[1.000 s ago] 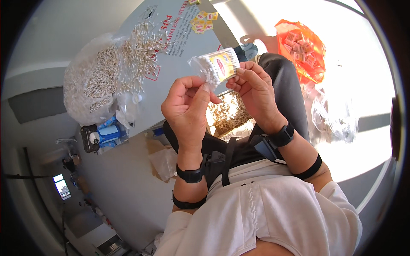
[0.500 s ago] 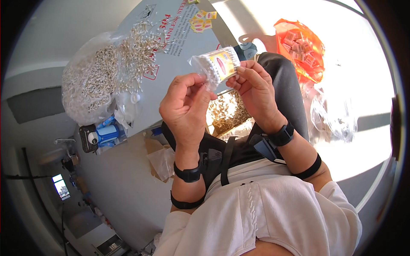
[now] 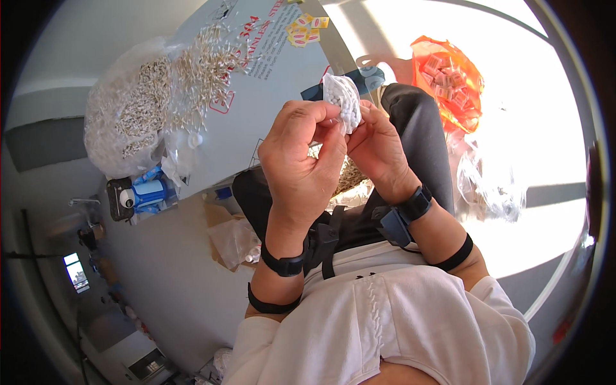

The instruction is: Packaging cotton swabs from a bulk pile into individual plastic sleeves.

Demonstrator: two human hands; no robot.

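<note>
A small clear plastic bag of cotton swabs (image 3: 344,97) is held up between both hands, its end turned toward me so the round white tips show. My left hand (image 3: 301,154) pinches the bag's near-left edge between thumb and fingers. From the other side my right hand (image 3: 383,154) grips the pack, with its fingertips partly hidden behind it. Below the hands, between my legs, loose swabs in a box (image 3: 353,174) are partly covered by the hands. Many loose cotton swabs (image 3: 208,70) lie on the table beside a large clear bag of swabs (image 3: 131,106).
The grey-blue table (image 3: 240,138) has printed red and dark lettering. Small yellow cards (image 3: 308,30) lie near its far edge. An orange bag (image 3: 447,83) of packs stands on the right, with clear plastic bags (image 3: 491,183) nearer. A blue-and-white bottle (image 3: 146,194) is at left.
The swab pack has been turned: its yellow label showed before, and now the swab tips face me. My left hand has moved right and up, closer to the right hand.
</note>
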